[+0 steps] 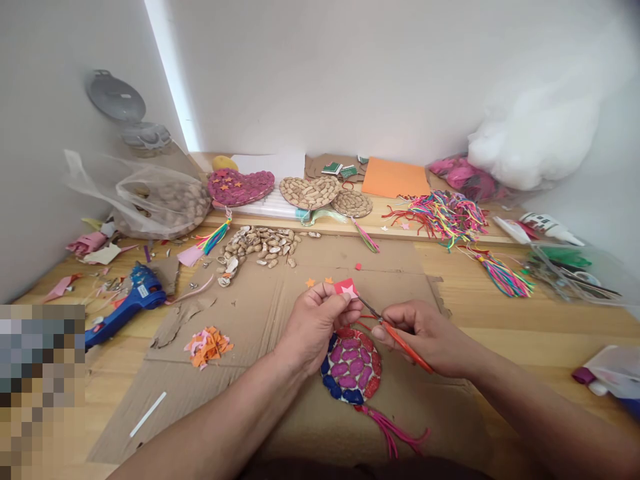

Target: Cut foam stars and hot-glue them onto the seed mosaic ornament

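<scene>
My left hand (320, 317) pinches a small red paper square with a pink paper star (349, 290) lying over it. In my right hand (425, 333) is a pair of scissors (406, 348) with orange handles, its blades pointing at the paper's right edge. Below both hands, a round ornament (354, 365) of painted peanut shells in blue, red and purple lies on the cardboard (250, 413). Pink cords (393, 427) hang from its lower side. Two small orange stars (311, 283) rest just beyond my left hand.
Paper scraps (209, 346) and a blue glue gun (133, 300) lie to the left. Loose peanut shells (263, 245), a purple heart (241, 187) and a plain peanut heart (310, 192) are farther back. Colourful cords (450, 217) and a clear plastic box (580, 277) sit at right.
</scene>
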### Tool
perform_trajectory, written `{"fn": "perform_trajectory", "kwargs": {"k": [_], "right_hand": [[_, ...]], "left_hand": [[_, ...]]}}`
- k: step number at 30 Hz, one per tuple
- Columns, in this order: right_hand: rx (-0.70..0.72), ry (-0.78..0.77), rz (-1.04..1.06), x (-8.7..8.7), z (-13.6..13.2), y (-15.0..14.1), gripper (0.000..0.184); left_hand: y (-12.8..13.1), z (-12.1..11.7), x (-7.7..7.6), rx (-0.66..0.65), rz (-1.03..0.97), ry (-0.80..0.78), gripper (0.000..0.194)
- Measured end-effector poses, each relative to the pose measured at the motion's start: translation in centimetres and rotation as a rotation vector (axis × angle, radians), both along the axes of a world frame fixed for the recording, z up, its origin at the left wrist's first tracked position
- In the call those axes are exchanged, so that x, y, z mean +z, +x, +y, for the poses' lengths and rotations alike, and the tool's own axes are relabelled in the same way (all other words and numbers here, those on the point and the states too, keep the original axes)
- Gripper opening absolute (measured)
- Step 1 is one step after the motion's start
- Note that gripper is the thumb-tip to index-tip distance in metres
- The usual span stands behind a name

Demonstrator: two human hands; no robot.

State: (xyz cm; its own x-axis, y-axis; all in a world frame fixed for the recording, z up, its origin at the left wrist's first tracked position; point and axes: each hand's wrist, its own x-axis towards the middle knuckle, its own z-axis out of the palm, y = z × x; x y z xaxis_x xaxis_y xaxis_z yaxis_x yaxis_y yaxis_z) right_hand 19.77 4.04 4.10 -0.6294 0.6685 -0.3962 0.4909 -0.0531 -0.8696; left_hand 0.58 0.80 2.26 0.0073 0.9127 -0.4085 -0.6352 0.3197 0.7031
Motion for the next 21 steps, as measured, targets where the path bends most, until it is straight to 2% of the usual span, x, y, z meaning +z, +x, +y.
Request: {"fn": "perform_trajectory", "kwargs": {"k": [14,21], "right_hand": [[-0.011,0.069,-0.040,0.34,-0.13,-0.21,0.051],[-0.047,0.007,-0.029,0.25,-0.51,-0.39,0.047]], "left_hand": [[-0.10,0.02,-0.19,-0.002,0.006,0.011,0.023],[-0.09,0.03,-0.13,-0.017,0.030,-0.005,0.024]]}}
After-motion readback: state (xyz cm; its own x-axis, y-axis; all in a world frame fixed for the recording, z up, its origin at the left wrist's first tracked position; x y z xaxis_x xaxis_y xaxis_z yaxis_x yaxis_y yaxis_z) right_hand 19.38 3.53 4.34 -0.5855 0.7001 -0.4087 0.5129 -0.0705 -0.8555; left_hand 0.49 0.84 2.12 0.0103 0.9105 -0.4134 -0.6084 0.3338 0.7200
